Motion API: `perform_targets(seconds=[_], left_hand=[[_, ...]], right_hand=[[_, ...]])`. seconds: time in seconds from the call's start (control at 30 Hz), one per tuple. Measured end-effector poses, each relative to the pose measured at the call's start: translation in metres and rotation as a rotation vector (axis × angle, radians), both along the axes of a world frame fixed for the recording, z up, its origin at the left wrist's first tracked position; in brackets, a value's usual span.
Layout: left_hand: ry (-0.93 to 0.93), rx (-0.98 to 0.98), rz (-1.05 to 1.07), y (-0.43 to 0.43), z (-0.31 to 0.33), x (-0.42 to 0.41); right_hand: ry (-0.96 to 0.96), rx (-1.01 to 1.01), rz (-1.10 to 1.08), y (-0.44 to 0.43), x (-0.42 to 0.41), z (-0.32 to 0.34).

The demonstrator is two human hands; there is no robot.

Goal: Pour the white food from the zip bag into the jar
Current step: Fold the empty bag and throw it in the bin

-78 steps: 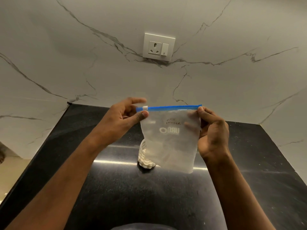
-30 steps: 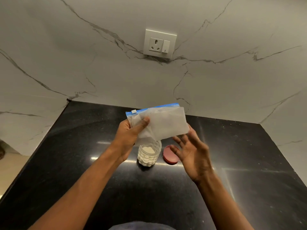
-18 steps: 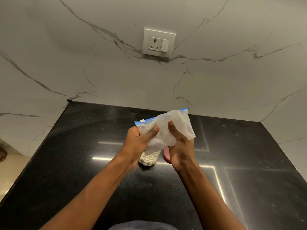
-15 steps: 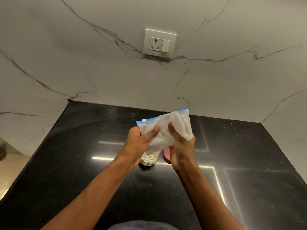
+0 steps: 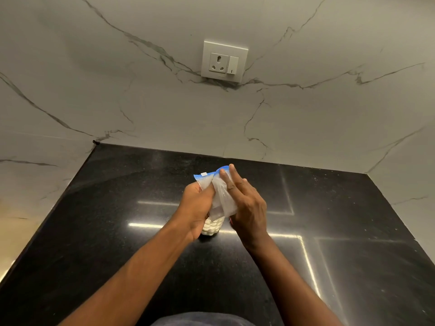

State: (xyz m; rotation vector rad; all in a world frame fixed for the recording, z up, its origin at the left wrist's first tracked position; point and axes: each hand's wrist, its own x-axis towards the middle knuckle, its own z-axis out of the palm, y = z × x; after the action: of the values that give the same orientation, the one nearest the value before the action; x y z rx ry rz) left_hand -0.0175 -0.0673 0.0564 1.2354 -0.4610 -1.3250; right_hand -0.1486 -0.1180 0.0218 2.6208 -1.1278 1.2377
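1. Left hand [image 5: 197, 208] curls around the folded zip bag [image 5: 222, 198], thumb pinching the front, blue zip strip [image 5: 207, 176] at the top.
2. Right hand [image 5: 247, 208] has straight fingers laid flat against the bag's right side.
3. Bag is held up off the black surface [image 5: 117, 231], directly over the jar [image 5: 217, 222].
4. Jar stands upright, white food [image 5: 209, 229] visible through its glass; mouth hidden by the bag.
5. Wall socket [image 5: 224, 61] on the marble behind.

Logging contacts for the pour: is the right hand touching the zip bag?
Touching. The head view shows the right hand laying straight fingers flat on the zip bag, which the left hand grips above the jar.
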Motion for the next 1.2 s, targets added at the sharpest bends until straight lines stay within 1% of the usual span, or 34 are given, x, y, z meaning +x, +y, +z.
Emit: perform_targets(seconds=[0.07, 0.13, 0.17, 0.27, 0.33, 0.4, 0.43, 0.5, 0.57, 0.6, 0.67, 0.7, 0.73, 0.8, 0.87, 0.97, 1.1, 1.2], left_hand=[[0.109, 0.017, -0.008, 0.001, 0.005, -0.001], [0.235, 0.004, -0.068, 0.002, 0.009, 0.000], [0.234, -0.026, -0.112, 0.003, 0.011, 0.000], [0.031, -0.116, -0.175, 0.007, 0.014, -0.005], [-0.071, -0.111, -0.132, 0.005, 0.012, -0.007], [-0.080, -0.076, -0.077, 0.002, 0.009, -0.007], [-0.058, -0.063, -0.048, 0.002, 0.009, -0.006], [-0.001, -0.051, -0.009, 0.002, 0.008, -0.004], [0.032, -0.036, 0.000, 0.001, 0.007, 0.003], [0.036, -0.029, -0.010, 0.001, 0.008, 0.007], [-0.008, -0.015, -0.096, 0.000, 0.009, 0.017], [-0.048, -0.009, -0.170, 0.000, 0.010, 0.020], [-0.089, -0.003, -0.247, 0.002, 0.011, 0.023], [-0.152, 0.015, -0.352, 0.004, 0.011, 0.025], [-0.184, 0.021, -0.397, 0.005, 0.008, 0.026], [-0.235, 0.013, -0.450, 0.004, 0.004, 0.032], [-0.257, -0.015, -0.505, 0.004, 0.005, 0.043], [-0.164, -0.043, -0.495, 0.005, 0.009, 0.050]], right_hand=[[0.082, -0.071, -0.017, -0.002, 0.001, -0.003], [0.150, -0.127, -0.047, -0.003, 0.002, -0.006], [0.171, -0.133, -0.062, -0.004, 0.002, -0.007], [0.216, -0.105, -0.086, -0.005, 0.004, -0.007], [0.256, -0.085, -0.095, -0.003, 0.006, -0.009], [0.261, -0.007, -0.059, -0.001, 0.010, -0.010], [0.242, 0.073, -0.012, 0.001, 0.010, -0.010], [0.182, 0.282, 0.128, 0.004, 0.003, -0.010], [0.031, 0.495, 0.276, 0.009, -0.009, -0.006], [-0.112, 0.659, 0.349, 0.013, -0.015, 0.000], [-0.488, 1.023, 0.467, 0.018, -0.020, 0.009], [-0.628, 1.162, 0.474, 0.017, -0.022, 0.014], [-0.684, 1.260, 0.438, 0.015, -0.024, 0.019], [-0.678, 1.413, 0.356, 0.010, -0.027, 0.027], [-0.638, 1.478, 0.337, 0.005, -0.033, 0.029], [-0.624, 1.440, 0.360, 0.003, -0.041, 0.029], [-0.695, 1.343, 0.337, 0.002, -0.040, 0.028], [-0.794, 1.338, 0.301, 0.003, -0.038, 0.028]])
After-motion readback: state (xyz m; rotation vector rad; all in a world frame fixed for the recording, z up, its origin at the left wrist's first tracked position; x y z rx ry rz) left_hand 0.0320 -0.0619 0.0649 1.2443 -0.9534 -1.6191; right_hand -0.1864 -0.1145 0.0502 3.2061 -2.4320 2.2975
